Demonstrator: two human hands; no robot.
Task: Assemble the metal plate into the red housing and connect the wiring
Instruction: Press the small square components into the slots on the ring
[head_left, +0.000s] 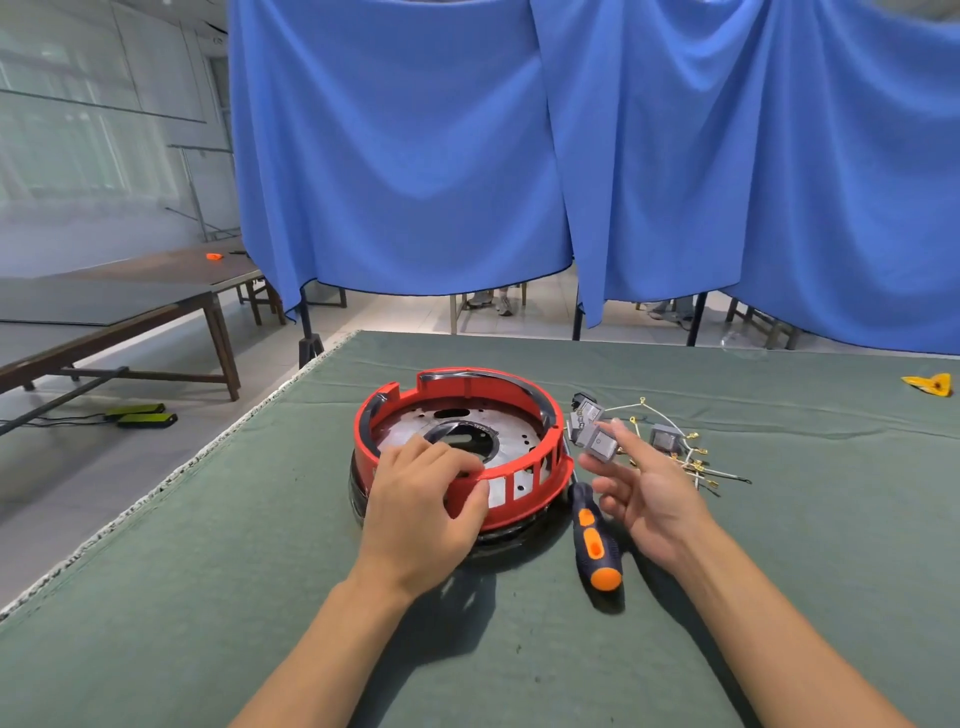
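**Plate seated, wiring next**

Housing (460, 452) sits under the left hand (423, 506), whose fingers (457, 462) curl over the near red rim, thumb pressed on the outer wall. The metal plate (511, 434) lies inside the ring, just beyond those fingertips, so the fitting step looks done or nearly so.

The right hand (647, 491) hangs loose and holds nothing, its fingers spread; a grey switch (597, 441) lies at its fingertips (touching or just short of them, I cannot tell). More switches and the wires (685, 457) with gold terminals lie just past that hand, and a screwdriver (592, 535) rests between the two hands.

Next, I judge, comes picking up a switch and pressing terminals onto its tabs, which calls for a fine pinch.

Whether the plate is screwed down stays hidden behind the rim and left hand.
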